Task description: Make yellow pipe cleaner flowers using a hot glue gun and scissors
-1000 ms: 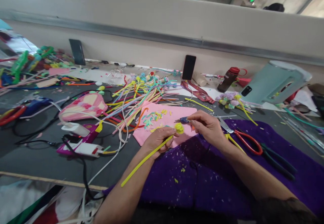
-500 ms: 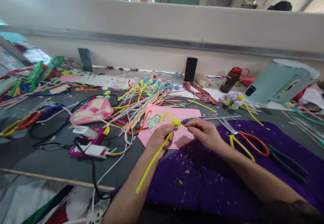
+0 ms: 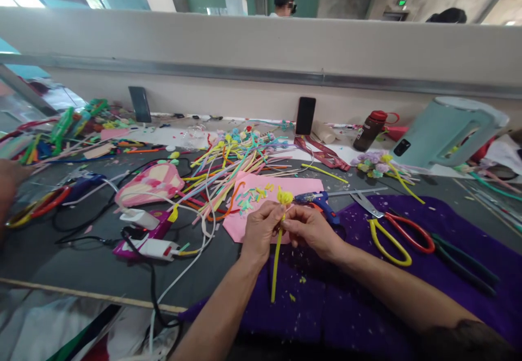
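Observation:
Both hands meet over the near part of a pink sheet (image 3: pixel 293 184). My left hand (image 3: pixel 260 229) pinches a yellow pipe-cleaner flower (image 3: pixel 284 196) just below its looped head. Its stem hangs down past the fingers, over the purple cloth (image 3: pixel 342 296). Fingers of my right hand (image 3: pixel 309 228) are closed on the same flower, beneath the head, touching the left fingertips. A blue glue gun (image 3: pixel 322 202) lies right behind my right hand. Short green and yellow snippets (image 3: pixel 250 198) are scattered on the sheet.
Scissors (image 3: pixel 383 217) and dark-handled pliers (image 3: pixel 465 263) lie at right. Pipe cleaners (image 3: pixel 228 170) are heaped behind. A purple power strip (image 3: pixel 142 236) with trailing cables sits left. A kettle (image 3: pixel 444 132) and bottle (image 3: pixel 369 132) stand at back right. Another person's hand (image 3: pixel 14 179) shows at far left.
My right hand has moved left from the glue gun onto the flower. The flower's stem has swung to nearly upright. Another person's hand has come in at far left.

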Demonstrator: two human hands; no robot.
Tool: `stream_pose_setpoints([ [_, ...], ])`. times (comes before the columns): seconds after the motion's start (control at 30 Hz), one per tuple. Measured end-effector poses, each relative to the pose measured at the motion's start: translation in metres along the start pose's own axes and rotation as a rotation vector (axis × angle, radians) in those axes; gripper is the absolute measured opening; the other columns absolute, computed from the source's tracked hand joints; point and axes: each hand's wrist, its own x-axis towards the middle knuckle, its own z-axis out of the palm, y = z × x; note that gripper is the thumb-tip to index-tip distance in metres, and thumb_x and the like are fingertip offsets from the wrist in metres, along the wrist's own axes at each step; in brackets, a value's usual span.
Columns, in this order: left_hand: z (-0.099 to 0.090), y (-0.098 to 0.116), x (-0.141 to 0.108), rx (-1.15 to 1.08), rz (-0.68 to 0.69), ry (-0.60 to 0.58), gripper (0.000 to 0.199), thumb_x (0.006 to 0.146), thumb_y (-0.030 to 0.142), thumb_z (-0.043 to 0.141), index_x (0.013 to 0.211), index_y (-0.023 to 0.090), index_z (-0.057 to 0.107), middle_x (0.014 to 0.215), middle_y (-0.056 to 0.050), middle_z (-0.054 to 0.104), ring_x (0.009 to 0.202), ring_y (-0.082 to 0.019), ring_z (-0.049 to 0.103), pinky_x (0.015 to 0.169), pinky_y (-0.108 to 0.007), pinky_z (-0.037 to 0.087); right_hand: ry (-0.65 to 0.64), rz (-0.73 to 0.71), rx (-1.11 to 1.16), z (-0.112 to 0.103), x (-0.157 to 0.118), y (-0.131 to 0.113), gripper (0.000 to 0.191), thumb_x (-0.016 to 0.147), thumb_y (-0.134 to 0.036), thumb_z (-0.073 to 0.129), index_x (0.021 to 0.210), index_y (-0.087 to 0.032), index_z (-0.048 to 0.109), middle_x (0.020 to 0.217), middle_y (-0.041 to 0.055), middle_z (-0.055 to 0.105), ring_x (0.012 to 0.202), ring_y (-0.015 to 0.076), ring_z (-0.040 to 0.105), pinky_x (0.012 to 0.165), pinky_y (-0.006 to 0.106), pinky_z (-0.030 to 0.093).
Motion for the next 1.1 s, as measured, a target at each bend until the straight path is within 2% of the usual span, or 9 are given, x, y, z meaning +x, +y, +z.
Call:
stream_pose_setpoints([
  [0.17,0.001,0.001,-0.001,0.032,0.036,-0.02,0.026,0.071,0.036,0.061,0.056,0.014,0.058,0.063,0.004,0.045,0.047,-0.004,0.035,0.043,-0.02,0.027,0.039,-0.008,0.039,0.001,0.0,0.0,0.025,0.072,-0.038,0.062,0.07,-0.016,0.05,0.052,-0.0063,0.053,0.036,0.0046,0.045,0.034,0.016,0.027],
  [0.27,0.001,0.0,-0.002,0.05,-0.007,-0.05,0.022,0.071,0.037,0.061,0.075,0.016,0.064,0.056,0.005,0.046,0.045,-0.005,0.035,0.042,-0.02,0.025,0.055,-0.005,0.049,-0.003,0.0,-0.003,0.025,0.075,-0.038,0.06,0.069,-0.016,0.051,0.052,-0.0053,0.053,0.036,0.0047,0.044,0.036,0.017,0.027],
  [0.33,0.001,-0.001,-0.001,0.037,-0.052,-0.068,0.03,0.071,0.04,0.061,0.088,0.016,0.064,0.053,0.005,0.047,0.043,-0.006,0.035,0.042,-0.019,0.025,0.069,-0.012,0.068,-0.006,0.0,-0.004,0.024,0.075,-0.038,0.06,0.069,-0.016,0.053,0.055,-0.0043,0.054,0.037,0.0045,0.043,0.037,0.017,0.028],
  [0.4,0.0,-0.001,0.0,0.004,-0.1,-0.08,0.036,0.069,0.042,0.062,0.092,0.015,0.063,0.054,0.004,0.049,0.044,-0.006,0.036,0.041,-0.019,0.025,0.087,-0.007,0.08,-0.009,0.0,-0.005,0.024,0.074,-0.039,0.06,0.069,-0.016,0.054,0.057,-0.0039,0.055,0.037,0.0043,0.042,0.037,0.018,0.029],
  [0.6,-0.004,-0.001,0.004,-0.097,-0.181,-0.046,0.029,0.065,0.04,0.066,0.077,0.014,0.063,0.047,0.005,0.046,0.039,-0.004,0.032,0.038,-0.017,0.02,0.107,0.006,0.071,-0.011,0.0,-0.005,0.024,0.072,-0.039,0.063,0.069,-0.016,0.056,0.054,-0.0043,0.054,0.037,0.0049,0.04,0.037,0.018,0.029],
  [0.83,-0.007,-0.003,0.004,-0.094,-0.19,-0.054,0.032,0.071,0.043,0.059,0.06,0.014,0.052,0.042,0.006,0.04,0.035,-0.003,0.029,0.036,-0.017,0.017,0.043,0.005,0.067,-0.012,0.0,-0.003,0.023,0.075,-0.037,0.061,0.068,-0.016,0.055,0.054,-0.0044,0.054,0.037,0.0044,0.041,0.037,0.018,0.027],
  [0.97,-0.007,-0.003,0.004,-0.105,-0.199,-0.034,0.031,0.07,0.044,0.06,0.062,0.015,0.052,0.04,0.007,0.041,0.034,-0.003,0.03,0.035,-0.017,0.015,0.025,0.015,0.09,-0.013,-0.001,-0.003,0.024,0.074,-0.037,0.062,0.066,-0.015,0.054,0.054,-0.0044,0.054,0.037,0.0039,0.04,0.037,0.018,0.026],
  [1.1,-0.008,-0.003,0.005,-0.123,-0.207,-0.027,0.025,0.069,0.039,0.064,0.076,0.015,0.059,0.042,0.007,0.043,0.035,-0.003,0.03,0.036,-0.016,0.016,0.003,0.062,0.172,-0.017,-0.002,-0.002,0.02,0.075,-0.034,0.06,0.071,-0.015,0.056,0.055,-0.0034,0.055,0.036,0.0037,0.04,0.035,0.017,0.025],
])
